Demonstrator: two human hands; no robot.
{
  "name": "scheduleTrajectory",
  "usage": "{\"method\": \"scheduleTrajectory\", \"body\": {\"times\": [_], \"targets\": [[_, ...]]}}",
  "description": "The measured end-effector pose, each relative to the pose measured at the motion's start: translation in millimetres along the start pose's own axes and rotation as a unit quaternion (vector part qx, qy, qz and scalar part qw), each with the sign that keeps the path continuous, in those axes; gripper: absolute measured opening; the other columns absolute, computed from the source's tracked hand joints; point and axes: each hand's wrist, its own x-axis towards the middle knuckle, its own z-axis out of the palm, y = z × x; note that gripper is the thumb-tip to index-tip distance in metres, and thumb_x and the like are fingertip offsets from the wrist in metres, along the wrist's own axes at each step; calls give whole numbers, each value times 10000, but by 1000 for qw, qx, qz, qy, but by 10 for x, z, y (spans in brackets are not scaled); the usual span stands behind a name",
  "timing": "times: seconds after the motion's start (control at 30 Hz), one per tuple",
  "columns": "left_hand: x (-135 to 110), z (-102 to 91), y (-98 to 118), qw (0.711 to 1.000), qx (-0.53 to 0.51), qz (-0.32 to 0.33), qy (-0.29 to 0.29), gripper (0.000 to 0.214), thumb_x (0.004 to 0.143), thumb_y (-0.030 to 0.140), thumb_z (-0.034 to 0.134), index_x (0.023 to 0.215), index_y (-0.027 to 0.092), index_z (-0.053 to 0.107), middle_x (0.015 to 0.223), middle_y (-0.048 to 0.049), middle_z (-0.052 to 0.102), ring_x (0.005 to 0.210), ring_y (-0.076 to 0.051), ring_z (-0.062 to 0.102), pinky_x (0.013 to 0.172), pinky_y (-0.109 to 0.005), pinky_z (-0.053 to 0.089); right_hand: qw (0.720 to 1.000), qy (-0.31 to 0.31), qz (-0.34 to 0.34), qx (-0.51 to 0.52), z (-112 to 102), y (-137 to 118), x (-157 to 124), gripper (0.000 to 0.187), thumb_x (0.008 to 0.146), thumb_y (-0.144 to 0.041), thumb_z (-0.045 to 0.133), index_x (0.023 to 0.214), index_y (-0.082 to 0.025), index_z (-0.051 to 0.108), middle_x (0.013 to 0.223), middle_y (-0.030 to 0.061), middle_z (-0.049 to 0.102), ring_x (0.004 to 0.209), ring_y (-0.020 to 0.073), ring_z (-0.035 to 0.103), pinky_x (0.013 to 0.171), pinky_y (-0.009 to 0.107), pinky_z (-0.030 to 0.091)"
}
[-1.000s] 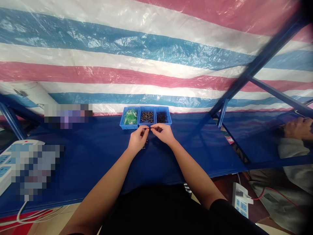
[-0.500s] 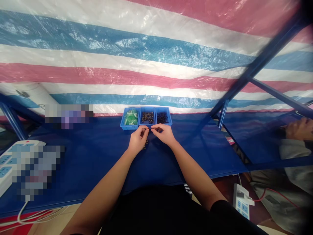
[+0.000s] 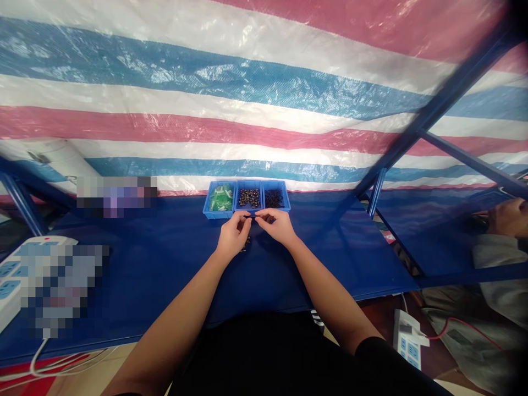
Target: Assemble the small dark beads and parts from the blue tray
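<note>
My left hand [image 3: 233, 233] and my right hand [image 3: 277, 224] meet fingertip to fingertip just in front of three blue bins. Both are closed in a pinch around a small dark part [image 3: 253, 216], too small to name. Under my left hand's fingers lie a few loose brass-coloured pieces [image 3: 245, 245], partly hidden. Green and white packets [image 3: 221, 197] fill the left bin [image 3: 218, 215]. Small brass and black pieces [image 3: 249, 197] lie in the middle bin [image 3: 236, 204]. Thin dark pieces [image 3: 274, 198] are in the right bin [image 3: 287, 202].
Everything stands on a dark blue table [image 3: 165, 264]. A white power strip [image 3: 53, 245] and a blurred-out object lie at left. Blue metal posts [image 3: 377, 192] rise at right, with another person's sleeve [image 3: 495, 253] beyond. A striped sheet [image 3: 247, 126] hangs behind.
My hands hold almost the same pose, fingertips still together at the small dark part. At far right the other person's hand has shifted slightly.
</note>
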Motion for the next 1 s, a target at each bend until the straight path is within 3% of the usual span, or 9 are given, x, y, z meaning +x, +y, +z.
{"method": "scheduleTrajectory", "body": {"times": [0.53, 0.73, 1.0], "targets": [[6, -5, -4, 1000, 13, -9, -13, 257, 952, 408, 392, 969, 212, 557, 696, 13, 614, 628, -132, 596, 631, -239, 443, 1000, -18, -5, -13, -8, -21, -5, 200, 795, -282, 637, 950, -192, 726, 841, 49, 726, 716, 160, 658, 624, 270, 525], [-1, -3, 9, 1000, 0, -13, -5, 271, 921, 424, 461, 1077, 221, 550, 718, 17, 638, 644, -137, 613, 637, -241, 456, 1000, -2, 2, -9, -12, -13, -2, 184, 802, -297, 628, 920, -195, 727, 823, 47, 723, 695, 158, 656, 613, 270, 522], [5, -21, 17, 1000, 16, -8, -5, 267, 936, 427, 419, 946, 213, 578, 692, 13, 630, 620, -134, 603, 613, -238, 444, 1000, -22, -1, -11, -7, -33, -5, 196, 797, -291, 634, 942, -196, 725, 834, 47, 726, 696, 157, 656, 624, 272, 532]]}}
